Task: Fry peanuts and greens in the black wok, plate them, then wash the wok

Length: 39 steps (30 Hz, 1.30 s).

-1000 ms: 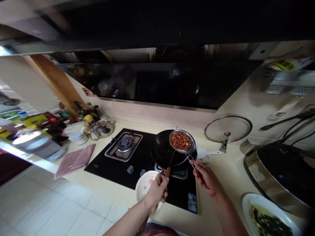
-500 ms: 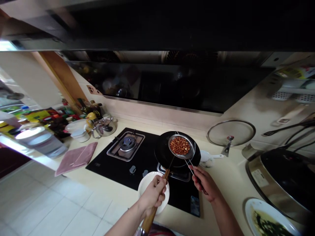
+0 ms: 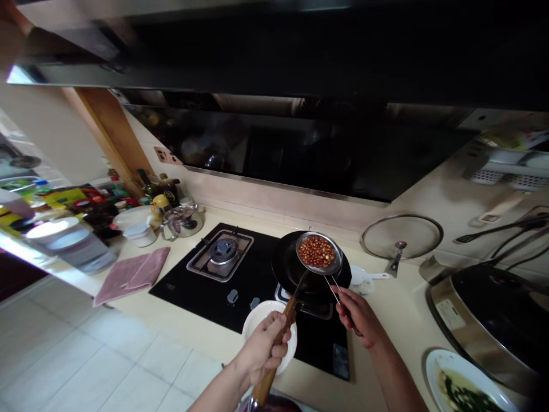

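Note:
My left hand (image 3: 269, 346) is closed around a long wooden handle (image 3: 265, 384), whose thin metal end reaches to the black wok (image 3: 285, 266). My right hand (image 3: 355, 316) grips the handle of a wire strainer (image 3: 337, 270). Reddish-brown nuts (image 3: 316, 252) lie in the strainer, which is over the right part of the wok. Beneath my left hand is a white bowl (image 3: 253, 316) at the front edge of the black stove (image 3: 195, 306). Whether the wooden handle belongs to the wok or to a utensil, I cannot tell.
An unused burner (image 3: 223, 250) is on the left. A pink cloth (image 3: 131, 276), glass pot (image 3: 183, 220) and bottles stand left of the stove. Right are a glass lid (image 3: 402, 237), white ladle (image 3: 377, 276), large cooker (image 3: 497, 320) and plate of greens (image 3: 465, 386). The range hood hangs above.
The view has shifted slightly. The strainer with the nuts stays over the wok, and both hands keep their grips with only slight movement.

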Tool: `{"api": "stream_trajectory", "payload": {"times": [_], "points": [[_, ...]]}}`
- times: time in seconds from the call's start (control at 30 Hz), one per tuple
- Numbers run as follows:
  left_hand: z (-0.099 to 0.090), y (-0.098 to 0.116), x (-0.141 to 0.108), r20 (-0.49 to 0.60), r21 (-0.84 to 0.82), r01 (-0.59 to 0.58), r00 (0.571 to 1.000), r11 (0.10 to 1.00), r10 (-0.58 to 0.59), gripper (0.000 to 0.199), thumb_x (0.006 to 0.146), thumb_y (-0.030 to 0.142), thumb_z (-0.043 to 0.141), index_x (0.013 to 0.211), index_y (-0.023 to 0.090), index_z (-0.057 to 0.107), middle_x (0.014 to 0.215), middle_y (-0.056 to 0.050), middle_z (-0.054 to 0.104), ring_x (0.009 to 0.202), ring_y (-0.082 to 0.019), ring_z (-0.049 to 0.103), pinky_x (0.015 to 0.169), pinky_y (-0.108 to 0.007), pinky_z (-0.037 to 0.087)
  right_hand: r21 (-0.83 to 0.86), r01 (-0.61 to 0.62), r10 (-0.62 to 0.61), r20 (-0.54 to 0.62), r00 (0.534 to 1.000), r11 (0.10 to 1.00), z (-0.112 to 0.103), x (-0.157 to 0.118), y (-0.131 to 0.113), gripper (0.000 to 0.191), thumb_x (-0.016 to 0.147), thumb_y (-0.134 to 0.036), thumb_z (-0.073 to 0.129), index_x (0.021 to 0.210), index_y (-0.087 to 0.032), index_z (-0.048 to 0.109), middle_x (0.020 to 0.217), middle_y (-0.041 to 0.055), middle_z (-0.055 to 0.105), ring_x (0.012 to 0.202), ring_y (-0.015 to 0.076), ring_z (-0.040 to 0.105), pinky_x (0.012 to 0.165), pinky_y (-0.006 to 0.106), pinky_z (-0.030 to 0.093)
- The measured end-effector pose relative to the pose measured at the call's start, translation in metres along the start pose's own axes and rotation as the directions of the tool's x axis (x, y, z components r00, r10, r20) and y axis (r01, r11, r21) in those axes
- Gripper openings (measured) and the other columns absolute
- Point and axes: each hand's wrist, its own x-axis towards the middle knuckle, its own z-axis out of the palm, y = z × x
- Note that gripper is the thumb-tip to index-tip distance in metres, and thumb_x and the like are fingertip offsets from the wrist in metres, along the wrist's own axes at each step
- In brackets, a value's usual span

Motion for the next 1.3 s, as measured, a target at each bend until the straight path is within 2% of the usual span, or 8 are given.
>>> {"api": "stream_trajectory", "payload": {"times": [0.2,0.37,0.47,0.6,0.7,0.87,1.3], "points": [[0.004,-0.004,-0.006,-0.053,0.091,-0.012,0.998,0.996,0.017,0.070,0.044,0.075,0.072,0.074,0.023,0.035,0.055,0.011,0.046,0.032,0.002,0.020,0.035,-0.017,-0.003,-0.029,0.041,-0.040,0.029,0.999,0.999,0.001,0.003,0.001,0.050,0.074,-0.042,0.064,0.115,-0.014,0.055,0.052,-0.0052,0.051,0.034,0.0043,0.038,0.032,0.013,0.014],[0.001,-0.006,-0.008,-0.028,0.053,0.010,1.000,0.999,-0.009,0.068,0.046,0.071,0.073,0.076,0.023,0.036,0.056,0.010,0.047,0.033,0.003,0.019,0.035,-0.016,-0.003,-0.049,0.018,-0.016,0.038,0.999,0.999,0.003,0.000,-0.003,0.046,0.076,-0.039,0.062,0.113,-0.013,0.057,0.053,-0.0044,0.052,0.034,0.0042,0.039,0.033,0.013,0.014],[-0.002,-0.004,-0.009,-0.002,-0.007,-0.001,1.000,1.000,0.001,0.061,0.054,0.065,0.074,0.075,0.022,0.037,0.061,0.008,0.048,0.035,0.003,0.020,0.035,-0.015,-0.002,-0.046,0.041,-0.039,0.044,0.998,0.998,0.004,-0.001,-0.006,0.046,0.076,-0.040,0.063,0.113,-0.013,0.058,0.053,-0.0043,0.052,0.035,0.0043,0.039,0.033,0.013,0.015],[-0.005,0.002,-0.010,0.087,-0.070,0.011,0.996,0.997,-0.005,0.046,0.067,0.053,0.071,0.084,0.017,0.046,0.064,0.007,0.045,0.037,0.003,0.019,0.034,-0.014,-0.001,-0.018,0.016,-0.015,0.075,0.997,1.000,0.005,-0.001,-0.011,0.045,0.075,-0.039,0.065,0.109,-0.012,0.059,0.054,-0.0044,0.051,0.035,0.0033,0.038,0.033,0.012,0.015],[-0.006,0.004,-0.010,0.113,-0.103,-0.013,0.993,0.995,0.024,0.041,0.073,0.050,0.066,0.086,0.015,0.049,0.065,0.007,0.043,0.038,0.003,0.017,0.033,-0.013,-0.001,-0.012,0.029,-0.028,0.064,0.998,0.999,0.008,-0.001,-0.015,0.046,0.075,-0.039,0.066,0.112,-0.013,0.058,0.054,-0.0048,0.051,0.035,0.0031,0.037,0.032,0.012,0.014],[-0.009,0.002,-0.009,0.140,-0.133,-0.004,0.990,0.991,0.023,0.033,0.080,0.045,0.060,0.088,0.014,0.051,0.066,0.006,0.041,0.038,0.003,0.016,0.032,-0.012,0.000,0.009,-0.008,0.007,0.092,0.996,1.000,0.011,0.001,-0.018,0.038,0.077,-0.036,0.065,0.104,-0.011,0.059,0.053,-0.0049,0.050,0.035,0.0020,0.037,0.033,0.011,0.015],[-0.006,0.008,-0.014,0.095,-0.119,-0.049,0.994,0.992,0.061,0.039,0.073,0.050,0.067,0.084,0.016,0.051,0.065,0.007,0.043,0.036,0.003,0.017,0.032,-0.013,0.000,-0.040,0.013,-0.011,0.061,0.998,0.999,0.011,0.004,-0.022,0.038,0.082,-0.034,0.061,0.113,-0.012,0.058,0.053,-0.0042,0.051,0.034,0.0035,0.038,0.032,0.012,0.016]]}}
